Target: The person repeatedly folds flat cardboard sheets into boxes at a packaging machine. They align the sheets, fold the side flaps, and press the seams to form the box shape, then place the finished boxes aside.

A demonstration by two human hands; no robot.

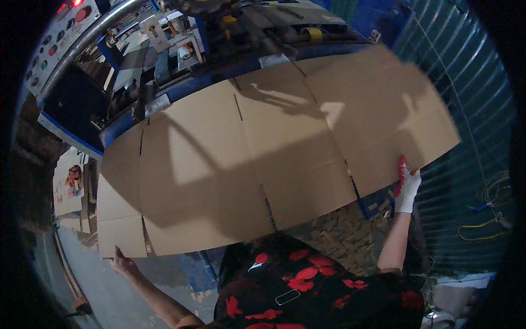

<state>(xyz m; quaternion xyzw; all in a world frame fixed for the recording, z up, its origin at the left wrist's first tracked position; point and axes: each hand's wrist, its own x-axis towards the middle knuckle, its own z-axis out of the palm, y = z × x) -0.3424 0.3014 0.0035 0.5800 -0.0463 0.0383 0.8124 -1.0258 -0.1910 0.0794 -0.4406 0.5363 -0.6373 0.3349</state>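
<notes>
A large flat cardboard box blank (296,159), brown with creases and several slots cut in from its long edges, stretches across the view in front of me. My left hand (123,264), bare, grips its near left corner with the thumb on top. At the near right edge my right hand (407,186), in a white glove with red on the fingers, holds the blank too; part of its fingers is hidden below the board. The far edge of the blank lies against the blue bed of a machine (123,129).
A control panel (60,46) with buttons and a lit red lamp stands at the far left. Stacked cardboard (71,186) sits to the left. Cardboard scraps (345,236) litter the floor below the blank. A green corrugated wall (466,109) runs along the right.
</notes>
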